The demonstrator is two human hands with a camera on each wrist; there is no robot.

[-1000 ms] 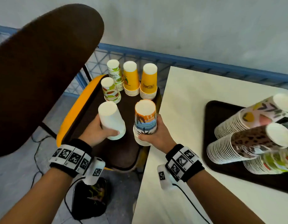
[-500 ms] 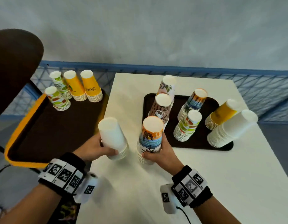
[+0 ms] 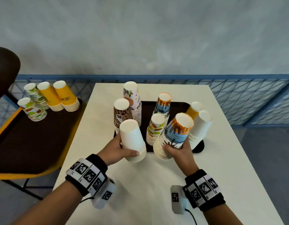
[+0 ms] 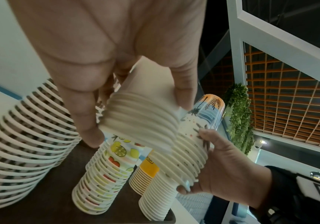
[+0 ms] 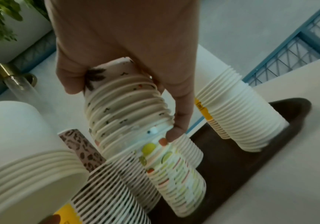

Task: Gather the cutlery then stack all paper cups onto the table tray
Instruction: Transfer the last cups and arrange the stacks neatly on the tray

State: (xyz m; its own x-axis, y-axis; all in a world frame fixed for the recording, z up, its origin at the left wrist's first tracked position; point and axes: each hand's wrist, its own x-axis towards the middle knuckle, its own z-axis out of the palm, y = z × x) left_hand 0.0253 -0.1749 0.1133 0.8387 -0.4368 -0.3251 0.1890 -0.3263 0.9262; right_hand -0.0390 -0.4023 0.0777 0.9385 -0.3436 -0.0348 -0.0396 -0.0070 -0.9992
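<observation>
Both hands are busy here. The left hand [image 3: 118, 151] has its fingers and thumb wrapped around a stack of plain white cups [image 3: 132, 142], upside down, held over the near left edge of the dark tray [image 3: 181, 105] on the white table [image 3: 140, 184]. The right hand [image 3: 178, 151] is clamped the same way on a stack of palm-tree cups [image 3: 174, 135], tilted to the right, above the tray's near edge. From the left wrist view you can see the fingers [image 4: 87, 106] curled down the ribbed rims of the white stack, and the right wrist view shows the thumb and fingers [image 5: 178, 106] gripping the printed stack near its rims.

Already standing on the tray: a leopard-print stack [image 3: 122, 114], a floral stack [image 3: 132, 98], a second palm-tree stack [image 3: 162, 104], a fruit-print stack [image 3: 155, 129], a yellow stack [image 3: 193, 109] and a tall white stack [image 3: 200, 127].

Off to the left, a second tray with an orange rim [image 3: 27, 143] holds four more stacks [image 3: 49, 99]. No cutlery that I can make out.
</observation>
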